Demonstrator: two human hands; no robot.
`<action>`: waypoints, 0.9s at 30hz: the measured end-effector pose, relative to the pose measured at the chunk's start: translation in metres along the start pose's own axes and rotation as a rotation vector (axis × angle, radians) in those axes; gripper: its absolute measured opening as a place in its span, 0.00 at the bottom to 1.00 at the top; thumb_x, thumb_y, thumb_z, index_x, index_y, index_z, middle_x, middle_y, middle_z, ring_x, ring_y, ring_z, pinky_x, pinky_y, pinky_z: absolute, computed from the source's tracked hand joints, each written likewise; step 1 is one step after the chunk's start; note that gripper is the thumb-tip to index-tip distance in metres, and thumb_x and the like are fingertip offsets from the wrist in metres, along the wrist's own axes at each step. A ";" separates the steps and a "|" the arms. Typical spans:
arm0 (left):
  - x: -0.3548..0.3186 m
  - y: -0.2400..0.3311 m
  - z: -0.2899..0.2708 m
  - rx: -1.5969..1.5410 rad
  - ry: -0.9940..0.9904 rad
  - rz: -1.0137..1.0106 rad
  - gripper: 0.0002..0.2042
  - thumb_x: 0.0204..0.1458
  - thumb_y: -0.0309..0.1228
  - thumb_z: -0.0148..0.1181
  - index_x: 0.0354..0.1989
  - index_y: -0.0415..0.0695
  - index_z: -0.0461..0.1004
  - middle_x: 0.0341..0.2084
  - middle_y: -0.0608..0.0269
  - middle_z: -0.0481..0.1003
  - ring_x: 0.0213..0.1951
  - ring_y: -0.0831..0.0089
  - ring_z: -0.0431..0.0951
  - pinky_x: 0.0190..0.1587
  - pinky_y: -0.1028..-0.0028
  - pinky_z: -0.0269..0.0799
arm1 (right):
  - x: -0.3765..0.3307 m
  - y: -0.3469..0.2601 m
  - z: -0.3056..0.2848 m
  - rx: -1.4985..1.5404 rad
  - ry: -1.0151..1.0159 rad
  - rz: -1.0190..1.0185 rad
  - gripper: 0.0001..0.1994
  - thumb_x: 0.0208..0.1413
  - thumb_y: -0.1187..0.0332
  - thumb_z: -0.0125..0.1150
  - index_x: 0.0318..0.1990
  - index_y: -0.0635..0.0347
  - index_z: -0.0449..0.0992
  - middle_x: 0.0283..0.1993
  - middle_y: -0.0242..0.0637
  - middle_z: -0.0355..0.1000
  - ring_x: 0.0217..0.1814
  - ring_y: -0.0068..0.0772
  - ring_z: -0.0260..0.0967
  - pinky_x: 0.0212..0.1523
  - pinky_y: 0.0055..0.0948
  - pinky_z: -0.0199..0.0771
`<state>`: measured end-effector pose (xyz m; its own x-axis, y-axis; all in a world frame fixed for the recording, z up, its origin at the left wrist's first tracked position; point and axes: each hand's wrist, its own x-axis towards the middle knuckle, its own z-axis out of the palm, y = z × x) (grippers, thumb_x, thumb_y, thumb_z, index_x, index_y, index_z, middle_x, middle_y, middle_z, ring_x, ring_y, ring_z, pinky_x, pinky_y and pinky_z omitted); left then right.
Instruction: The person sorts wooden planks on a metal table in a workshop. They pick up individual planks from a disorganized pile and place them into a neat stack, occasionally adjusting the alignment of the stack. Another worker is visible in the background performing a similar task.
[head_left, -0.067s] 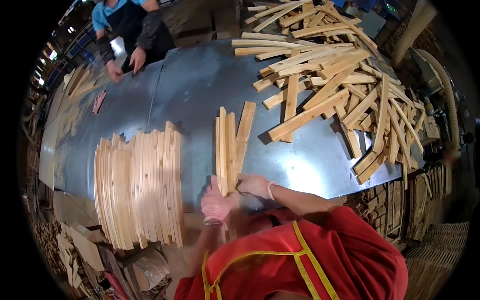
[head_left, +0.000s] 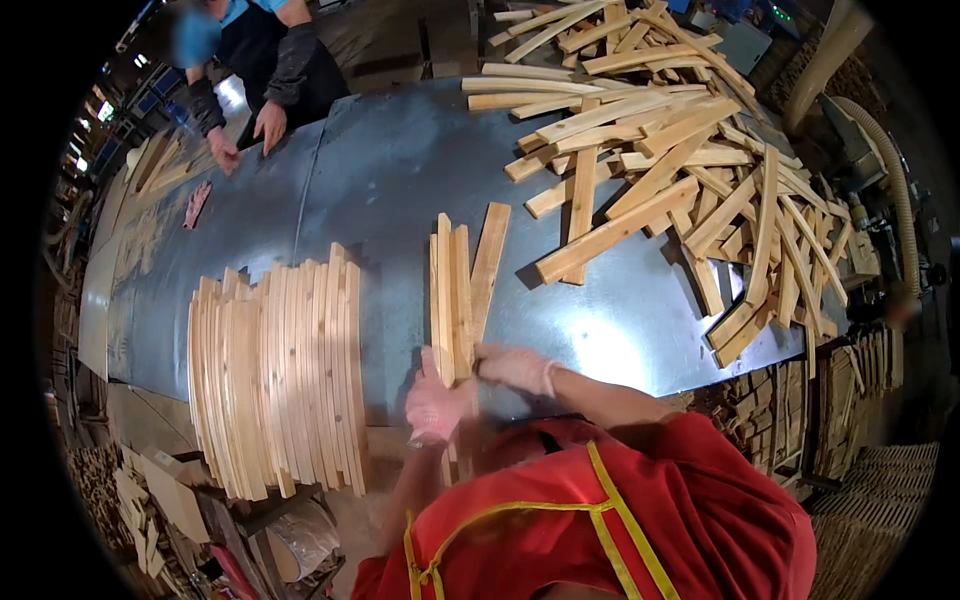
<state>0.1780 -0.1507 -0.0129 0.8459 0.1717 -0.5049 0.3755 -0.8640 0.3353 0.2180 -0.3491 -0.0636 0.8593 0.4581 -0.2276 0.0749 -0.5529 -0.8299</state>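
A few narrow wooden slats (head_left: 451, 295) stand side by side on the metal table in front of me. My left hand (head_left: 437, 405), in a pink glove, is closed around their near ends from the left. My right hand (head_left: 515, 370), gloved as well and slightly blurred, closes on the near ends from the right side. One more slat (head_left: 490, 265) leans at an angle on the right of the bunch, its near end by my right fingers. Left of my hands lies a long row of slats (head_left: 275, 370) packed edge to edge, overhanging the near table edge.
A loose, crisscrossed heap of slats (head_left: 650, 150) covers the table's far right. Across the metal table (head_left: 390, 160), a co-worker's hands (head_left: 268, 125) are over the far left edge, near a pink glove (head_left: 197, 205). A ribbed hose (head_left: 900, 200) hangs at the right.
My left hand has shifted very slightly up along the slats. The co-worker leans further in, and their hands have moved a little. The slats look almost unmoved.
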 end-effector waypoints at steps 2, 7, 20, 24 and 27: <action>0.016 -0.012 0.018 -0.041 0.047 0.018 0.52 0.49 0.52 0.69 0.80 0.49 0.48 0.61 0.37 0.73 0.57 0.41 0.78 0.61 0.53 0.74 | -0.007 0.044 -0.019 -0.747 0.223 -0.188 0.11 0.61 0.69 0.54 0.47 0.60 0.78 0.45 0.53 0.78 0.48 0.54 0.76 0.48 0.45 0.76; 0.046 -0.072 0.030 -0.215 0.117 0.009 0.35 0.51 0.45 0.68 0.68 0.47 0.67 0.52 0.41 0.79 0.53 0.42 0.80 0.57 0.53 0.76 | 0.000 0.141 -0.163 1.143 1.267 0.467 0.20 0.59 0.52 0.71 0.36 0.60 0.73 0.29 0.35 0.66 0.23 0.33 0.63 0.23 0.37 0.62; 0.009 -0.042 0.010 0.108 0.351 0.015 0.48 0.46 0.49 0.74 0.74 0.42 0.59 0.70 0.48 0.66 0.73 0.49 0.62 0.72 0.46 0.57 | -0.013 0.125 -0.251 0.948 0.870 0.004 0.11 0.66 0.72 0.64 0.52 0.57 0.72 0.41 0.31 0.73 0.39 0.27 0.70 0.41 0.25 0.72; -0.001 0.035 0.046 0.138 0.209 0.073 0.49 0.45 0.53 0.74 0.75 0.47 0.59 0.64 0.46 0.71 0.67 0.47 0.70 0.65 0.50 0.68 | 0.013 0.080 -0.455 0.838 1.118 -0.470 0.23 0.72 0.65 0.57 0.69 0.62 0.62 0.57 0.42 0.75 0.61 0.38 0.72 0.62 0.34 0.73; 0.016 0.015 0.062 0.124 0.176 0.015 0.46 0.47 0.49 0.72 0.75 0.49 0.57 0.57 0.46 0.75 0.58 0.47 0.77 0.57 0.54 0.75 | 0.030 0.056 -0.433 0.891 0.881 -0.433 0.23 0.75 0.62 0.54 0.71 0.61 0.64 0.60 0.42 0.76 0.64 0.37 0.73 0.67 0.36 0.73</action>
<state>0.1741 -0.1906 -0.0656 0.9083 0.2292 -0.3499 0.3221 -0.9169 0.2356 0.4673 -0.6682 0.1035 0.9144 -0.3084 0.2623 0.3595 0.3205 -0.8764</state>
